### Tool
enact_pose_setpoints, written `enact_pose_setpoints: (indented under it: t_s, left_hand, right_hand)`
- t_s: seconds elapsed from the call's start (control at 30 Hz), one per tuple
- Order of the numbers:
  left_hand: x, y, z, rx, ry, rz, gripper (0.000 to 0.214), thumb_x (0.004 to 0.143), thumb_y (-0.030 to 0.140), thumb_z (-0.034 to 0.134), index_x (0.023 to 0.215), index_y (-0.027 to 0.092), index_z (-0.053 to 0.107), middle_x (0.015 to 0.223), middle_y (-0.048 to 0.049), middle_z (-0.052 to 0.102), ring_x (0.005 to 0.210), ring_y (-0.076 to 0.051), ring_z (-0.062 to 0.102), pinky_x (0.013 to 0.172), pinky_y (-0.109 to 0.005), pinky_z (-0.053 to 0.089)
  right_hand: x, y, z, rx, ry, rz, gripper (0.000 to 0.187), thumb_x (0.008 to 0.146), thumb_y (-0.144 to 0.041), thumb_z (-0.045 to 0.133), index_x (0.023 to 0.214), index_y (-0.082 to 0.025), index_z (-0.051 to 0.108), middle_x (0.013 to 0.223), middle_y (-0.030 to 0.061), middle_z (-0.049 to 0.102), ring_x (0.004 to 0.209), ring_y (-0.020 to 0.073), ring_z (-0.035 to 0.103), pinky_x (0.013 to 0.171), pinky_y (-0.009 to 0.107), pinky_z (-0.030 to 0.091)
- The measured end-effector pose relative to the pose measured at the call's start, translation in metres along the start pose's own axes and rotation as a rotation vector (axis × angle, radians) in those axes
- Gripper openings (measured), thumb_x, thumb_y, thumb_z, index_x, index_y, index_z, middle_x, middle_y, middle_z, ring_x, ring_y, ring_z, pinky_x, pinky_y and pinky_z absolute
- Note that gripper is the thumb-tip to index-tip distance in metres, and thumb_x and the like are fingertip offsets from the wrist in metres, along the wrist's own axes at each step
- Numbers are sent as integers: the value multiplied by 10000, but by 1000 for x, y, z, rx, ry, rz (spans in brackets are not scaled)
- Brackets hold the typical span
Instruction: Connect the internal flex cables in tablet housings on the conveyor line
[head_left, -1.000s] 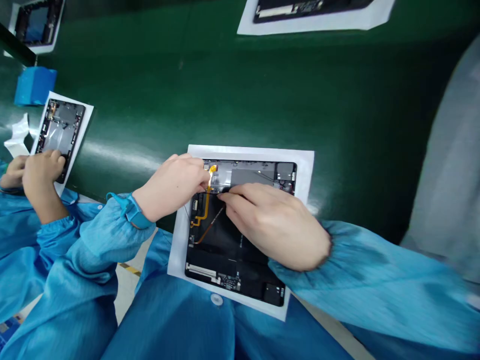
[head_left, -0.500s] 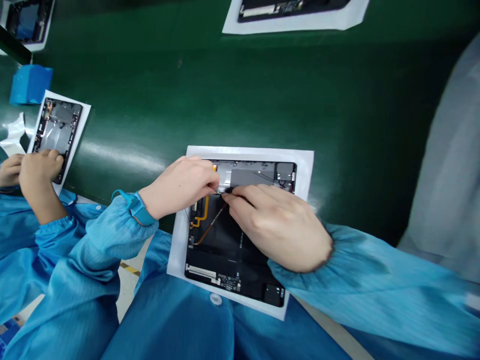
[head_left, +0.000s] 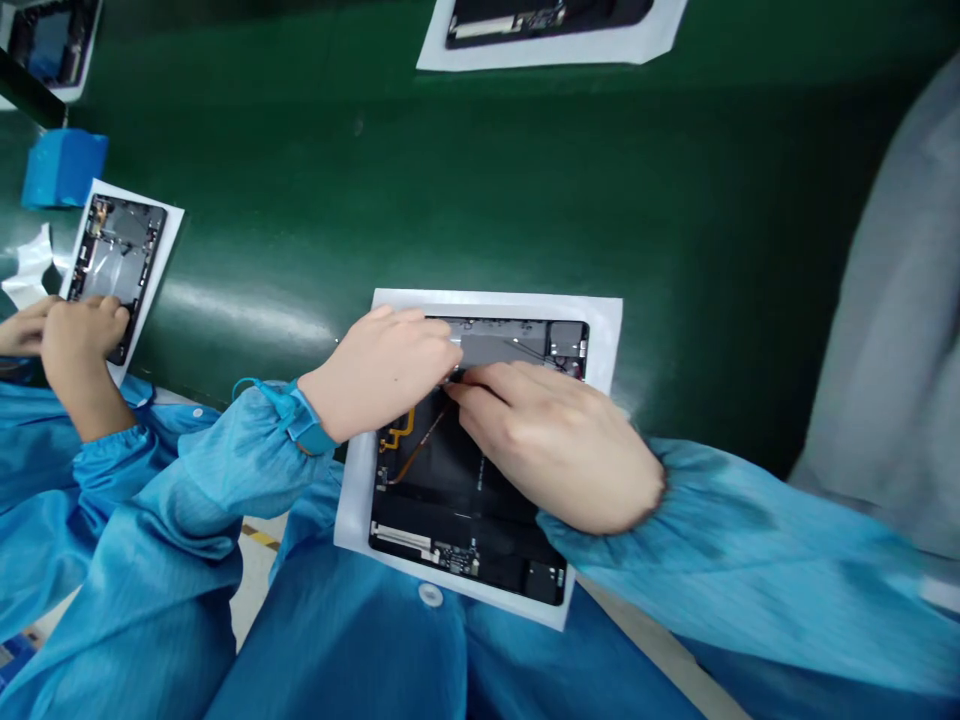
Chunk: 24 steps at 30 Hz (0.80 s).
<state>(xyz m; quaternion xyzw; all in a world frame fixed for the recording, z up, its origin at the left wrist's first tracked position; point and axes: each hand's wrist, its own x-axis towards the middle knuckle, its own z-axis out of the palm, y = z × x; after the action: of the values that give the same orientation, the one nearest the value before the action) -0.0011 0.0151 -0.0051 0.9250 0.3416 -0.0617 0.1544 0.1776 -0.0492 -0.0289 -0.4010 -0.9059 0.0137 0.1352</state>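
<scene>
An opened tablet chassis [head_left: 450,500] lies on a white sheet [head_left: 607,330] at the near edge of the green belt. Its inside is black, with an orange flex cable [head_left: 401,432] at the left and a grey plate along the top. My left hand [head_left: 382,375] rests over the upper left of the chassis, fingers pinched together at the plate's edge. My right hand [head_left: 547,445] lies across the middle, fingertips pressed together and meeting the left hand's fingertips. What they pinch is too small to make out.
A co-worker's hands [head_left: 71,335] at the far left rest on another opened device [head_left: 116,260] on a white sheet. A blue block [head_left: 60,168] sits behind it. Another device on a sheet [head_left: 547,30] lies at the top. A grey sleeve [head_left: 892,330] fills the right side.
My left hand has slid right along the chassis top, now covering the upper end of the orange cable. My right hand stayed put. The view has shifted slightly.
</scene>
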Motion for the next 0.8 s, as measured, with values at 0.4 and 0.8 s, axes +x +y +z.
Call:
enact_pose_setpoints:
  t_s: [0.4, 0.8]
  left_hand:
    - [-87, 4, 11, 188, 134, -20, 124, 932, 163, 505, 858, 175, 604, 765, -14, 631, 704, -168, 554, 640, -324, 377]
    - [-105, 47, 23, -378, 240, -590, 237, 912, 258, 587, 1119, 206, 481, 742, 52, 661, 556, -88, 600, 529, -209, 455]
  right_hand:
    - [22, -17, -4, 566, -230, 118, 117, 885, -214, 629, 944, -183, 725, 865, 27, 729, 734, 174, 680, 672, 299, 498]
    - [32, -10, 10, 785, -384, -32, 143, 874, -111, 591, 842, -203, 695, 847, -5, 734, 776, 144, 675, 694, 258, 450]
